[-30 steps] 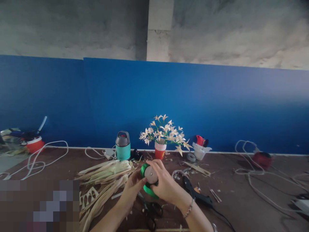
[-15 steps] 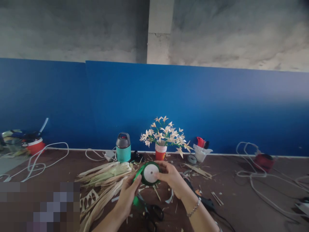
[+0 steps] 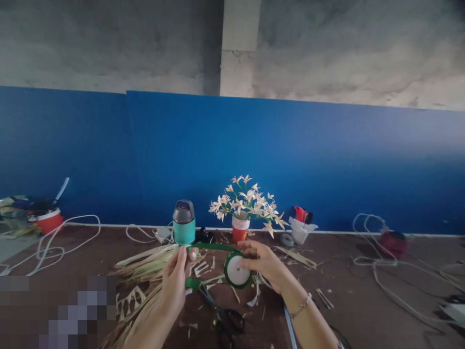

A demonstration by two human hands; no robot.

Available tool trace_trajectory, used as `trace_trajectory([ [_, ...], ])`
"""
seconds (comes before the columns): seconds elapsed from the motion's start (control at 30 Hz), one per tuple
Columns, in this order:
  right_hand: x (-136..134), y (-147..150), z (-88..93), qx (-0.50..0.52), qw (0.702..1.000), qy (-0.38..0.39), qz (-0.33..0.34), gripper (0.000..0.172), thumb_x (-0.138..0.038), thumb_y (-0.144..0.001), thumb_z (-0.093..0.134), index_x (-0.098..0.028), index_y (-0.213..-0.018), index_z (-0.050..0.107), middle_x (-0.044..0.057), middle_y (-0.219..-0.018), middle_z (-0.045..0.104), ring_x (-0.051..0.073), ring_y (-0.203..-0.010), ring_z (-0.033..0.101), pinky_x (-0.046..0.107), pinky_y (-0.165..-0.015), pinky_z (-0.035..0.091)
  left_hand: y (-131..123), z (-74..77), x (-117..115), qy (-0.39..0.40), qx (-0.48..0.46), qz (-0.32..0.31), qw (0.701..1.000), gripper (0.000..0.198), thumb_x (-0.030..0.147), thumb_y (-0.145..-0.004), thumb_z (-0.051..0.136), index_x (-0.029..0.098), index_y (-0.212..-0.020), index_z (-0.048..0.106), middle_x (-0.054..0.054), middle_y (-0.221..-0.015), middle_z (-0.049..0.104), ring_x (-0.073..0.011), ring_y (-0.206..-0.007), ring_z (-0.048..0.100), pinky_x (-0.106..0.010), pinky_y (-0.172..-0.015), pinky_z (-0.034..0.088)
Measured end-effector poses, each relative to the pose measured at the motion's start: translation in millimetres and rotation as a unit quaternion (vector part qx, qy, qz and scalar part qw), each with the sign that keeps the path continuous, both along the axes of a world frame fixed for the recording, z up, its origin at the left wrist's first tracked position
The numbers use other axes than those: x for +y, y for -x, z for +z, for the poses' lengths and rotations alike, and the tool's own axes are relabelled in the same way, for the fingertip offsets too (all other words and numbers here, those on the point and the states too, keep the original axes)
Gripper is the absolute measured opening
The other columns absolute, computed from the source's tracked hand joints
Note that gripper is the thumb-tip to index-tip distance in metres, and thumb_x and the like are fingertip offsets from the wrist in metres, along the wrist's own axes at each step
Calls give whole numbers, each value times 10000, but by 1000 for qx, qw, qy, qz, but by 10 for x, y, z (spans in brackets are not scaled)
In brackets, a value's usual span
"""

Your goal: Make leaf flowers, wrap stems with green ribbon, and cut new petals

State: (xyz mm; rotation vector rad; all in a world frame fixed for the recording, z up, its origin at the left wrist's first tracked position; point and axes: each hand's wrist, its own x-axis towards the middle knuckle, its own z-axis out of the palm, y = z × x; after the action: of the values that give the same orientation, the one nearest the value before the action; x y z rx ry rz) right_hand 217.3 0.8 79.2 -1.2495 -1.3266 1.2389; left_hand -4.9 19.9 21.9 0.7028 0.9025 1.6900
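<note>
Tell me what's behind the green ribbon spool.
Beyond the green ribbon spool, held in the right hand, are red paper cups holding pale flowers. The spool covers the tabletop directly behind it, so anything there can't be seen.

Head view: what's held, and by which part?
Right hand: round white-faced spool, by its upper right edge. Left hand: drawn-out green ribbon, pinched left of the spool.

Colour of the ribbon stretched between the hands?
The ribbon is green; best seen in the head view.

Flowers (image 3: 249,195) behind spool (image 3: 238,269), scissors (image 3: 219,312) before, perhaps husks (image 3: 148,257) left.
</note>
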Motion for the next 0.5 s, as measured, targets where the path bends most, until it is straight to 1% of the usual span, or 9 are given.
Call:
trace_trajectory([
  [0.1, 55, -54, -59, -5, 1000, 3, -14, 515, -231, -531, 785, -142, -1019, 645, 27, -795, 646, 186, -791, 595, 295, -713, 476, -8, 1, 4, -6, -17, 14, 1000, 381, 498, -540, 787, 146, -610, 658, -7, -587, 639, -161, -675, 633, -210, -600, 501],
  [0.17, 74, -74, -84, 3, 1000, -1, -8, 489, -239, -531, 790, -139, -992, 660, 26, -780, 648, 183, -780, 596, 294, -714, 474, -27, 6, 7, -4, -22, 25, 999, 388, 495, -517, 798, 144, -609, 660, -2, -572, 631, -151, -658, 622, -212, -619, 502],
  [0.23, 75, -79, -88, 21, 1000, 5, 9, 485, -253, -523, 803, -137, -975, 669, 25, -762, 653, 175, -755, 601, 290, -707, 477, -36, 5, 24, 10, -26, 39, 999, 419, 513, -474, 804, 144, -613, 660, 7, -544, 614, -140, -618, 604, -202, -575, 486],
  [0.33, 73, -84, -82, 44, 999, 26, 16, 506, -269, -486, 831, -129, -949, 683, 44, -788, 676, 173, -744, 616, 280, -692, 487, -15, -19, 60, 36, -17, 54, 998, 473, 547, -432, 798, 146, -636, 655, 11, -540, 601, -123, -544, 561, -189, -471, 420],
  [0.4, 92, -128, -95, 46, 998, 36, 3, 491, -273, -475, 834, -118, -919, 695, 66, -815, 694, 183, -754, 632, 277, -691, 494, 14, -41, 70, 34, 30, 41, 998, 459, 574, -484, 762, 151, -609, 635, 23, -502, 557, -117, -501, 522, -192, -437, 374],
  [0.47, 130, -230, -127, 42, 998, 40, -22, 447, -280, -498, 815, -111, -896, 702, 81, -822, 706, 192, -755, 645, 275, -681, 500, 40, -52, 59, 14, 129, 11, 991, 431, 573, -583, 709, 160, -533, 596, 44, -431, 462, -112, -462, 471, -201, -436, 347],
  [0.5, 154, -303, -148, 40, 997, 40, -45, 426, -289, -517, 800, -115, -893, 703, 81, -822, 710, 190, -739, 648, 271, -657, 502, 47, -51, 47, 2, 189, -7, 982, 414, 552, -625, 690, 164, -518, 593, 48, -418, 432, -116, -466, 463, -206, -448, 347],
])
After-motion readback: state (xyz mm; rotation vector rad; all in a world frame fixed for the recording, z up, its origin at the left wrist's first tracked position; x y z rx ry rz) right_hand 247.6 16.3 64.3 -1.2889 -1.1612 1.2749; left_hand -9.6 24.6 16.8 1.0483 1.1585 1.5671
